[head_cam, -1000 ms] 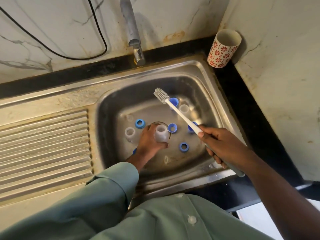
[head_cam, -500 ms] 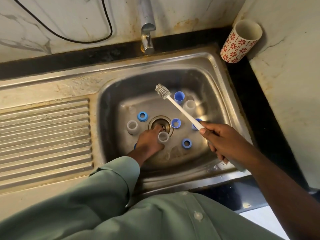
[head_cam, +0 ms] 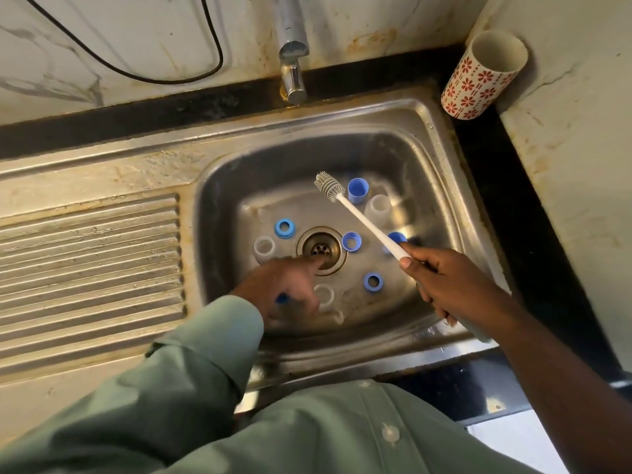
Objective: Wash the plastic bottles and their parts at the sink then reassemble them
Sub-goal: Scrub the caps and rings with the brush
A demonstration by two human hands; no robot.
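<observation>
Scattered on the sink [head_cam: 444,186] floor around the drain [head_cam: 321,249]: blue rings [head_cam: 284,228], clear cups [head_cam: 264,248] standing open-end up, a blue cap [head_cam: 357,190] upright at the back beside another clear cup [head_cam: 378,208].

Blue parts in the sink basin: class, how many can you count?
6 show: blue ring left of the drain, cap right of it, tall cap at the back, one behind the brush, ring in front, a sliver under the left hand. More may be hidden.

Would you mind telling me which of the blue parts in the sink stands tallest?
The blue cap at the back of the basin, just right of the brush head. It stands as a tall open cup, while the other blue parts are low rings.
</observation>
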